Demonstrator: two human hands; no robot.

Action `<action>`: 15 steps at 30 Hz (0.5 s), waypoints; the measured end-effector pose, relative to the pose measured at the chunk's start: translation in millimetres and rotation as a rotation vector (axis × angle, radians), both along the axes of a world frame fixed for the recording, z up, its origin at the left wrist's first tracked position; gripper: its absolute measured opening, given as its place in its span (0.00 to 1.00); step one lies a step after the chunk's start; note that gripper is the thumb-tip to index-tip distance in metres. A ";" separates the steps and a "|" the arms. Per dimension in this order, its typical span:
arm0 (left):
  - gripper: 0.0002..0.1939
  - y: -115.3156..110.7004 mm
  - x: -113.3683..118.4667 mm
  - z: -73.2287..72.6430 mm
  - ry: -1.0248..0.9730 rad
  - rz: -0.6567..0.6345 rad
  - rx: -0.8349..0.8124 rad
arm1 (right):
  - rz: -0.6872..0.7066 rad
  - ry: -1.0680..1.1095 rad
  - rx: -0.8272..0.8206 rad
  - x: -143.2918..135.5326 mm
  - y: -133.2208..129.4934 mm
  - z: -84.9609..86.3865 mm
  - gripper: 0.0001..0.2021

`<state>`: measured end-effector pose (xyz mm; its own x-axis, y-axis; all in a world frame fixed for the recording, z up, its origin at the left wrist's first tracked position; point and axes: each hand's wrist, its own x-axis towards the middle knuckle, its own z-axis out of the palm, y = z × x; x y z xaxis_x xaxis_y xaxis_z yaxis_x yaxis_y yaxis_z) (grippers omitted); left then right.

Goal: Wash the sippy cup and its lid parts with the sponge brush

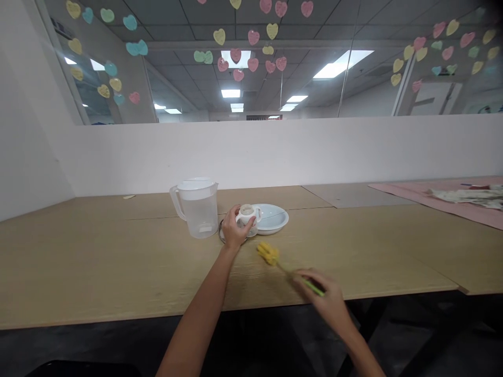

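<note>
My left hand (234, 228) is closed on a small white cup-like piece (247, 211) with a handle, near the middle of the table. Under and beside that hand, part of a round rim (221, 233) shows. My right hand (320, 293), near the front edge, is closed round the green handle of a brush (268, 253). The brush's yellow head points up and left, a little below the white piece, and looks blurred. Just behind and right of the left hand is a shallow white bowl (272, 219). A clear plastic pitcher (199, 209) stands upright to the left.
The wooden table (118, 262) reaches back to a white wall. At the far right, a pink cloth (448, 208) carries some white fabric (471, 196). A grey sheet (349, 196) lies at the back. Windows with heart-shaped notes are above the wall.
</note>
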<state>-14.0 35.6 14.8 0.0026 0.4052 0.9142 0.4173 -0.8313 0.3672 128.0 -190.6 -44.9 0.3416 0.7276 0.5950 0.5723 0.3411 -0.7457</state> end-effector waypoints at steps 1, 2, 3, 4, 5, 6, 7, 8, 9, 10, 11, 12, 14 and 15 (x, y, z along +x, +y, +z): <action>0.26 -0.1 0.1 -0.1 0.002 -0.005 -0.001 | 0.084 -0.073 0.010 -12.6 0.8 -0.4 0.11; 0.26 -0.2 0.2 -0.2 0.004 -0.009 -0.001 | 0.152 -0.133 0.022 -22.0 2.4 1.0 0.11; 0.26 -0.3 0.2 -0.3 0.006 -0.012 -0.003 | 0.200 -0.171 0.028 -27.9 5.2 4.2 0.11; 0.26 -0.4 0.3 -0.3 0.006 -0.015 -0.004 | 0.213 -0.181 0.036 -30.0 9.1 9.0 0.11; 0.26 -0.5 0.3 -0.3 0.005 -0.017 -0.005 | 0.198 -0.161 0.044 -28.7 14.3 15.0 0.11; 0.26 -0.5 0.4 -0.2 0.003 -0.018 -0.006 | 0.153 -0.111 0.057 -24.4 20.5 21.8 0.12; 0.26 -0.6 0.4 -0.2 0.001 -0.018 -0.005 | 0.086 -0.037 0.069 -18.0 27.5 29.0 0.14; 0.26 -0.6 0.4 0.0 0.000 -0.019 -0.005 | 0.013 0.052 0.071 -10.4 34.8 36.2 0.16; 0.26 -0.7 0.4 0.1 0.000 -0.019 -0.004 | -0.059 0.142 0.077 -2.7 41.9 42.8 0.18; 0.26 -0.7 0.5 0.2 0.000 -0.019 -0.003 | -0.106 0.214 0.091 4.1 48.3 48.6 0.19; 0.26 -0.8 0.5 0.4 -0.001 -0.019 -0.003 | -0.135 0.264 0.111 9.0 53.6 53.1 0.21; 0.26 -0.8 0.5 0.5 -0.004 -0.021 -0.002 | -0.158 0.284 0.132 11.4 57.4 56.0 0.21; 0.26 -0.8 0.6 0.8 -0.015 -0.018 -0.004 | -0.194 0.213 0.178 8.3 60.5 55.9 0.21; 0.26 -0.8 0.6 0.8 -0.022 -0.015 -0.006 | -0.212 0.125 0.207 3.5 60.2 53.0 0.20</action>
<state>-13.4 34.8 15.7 -0.0114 0.4107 0.9117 0.3971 -0.8349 0.3811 131.5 -130.4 8.1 0.5523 0.5007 0.6666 0.5551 0.3757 -0.7421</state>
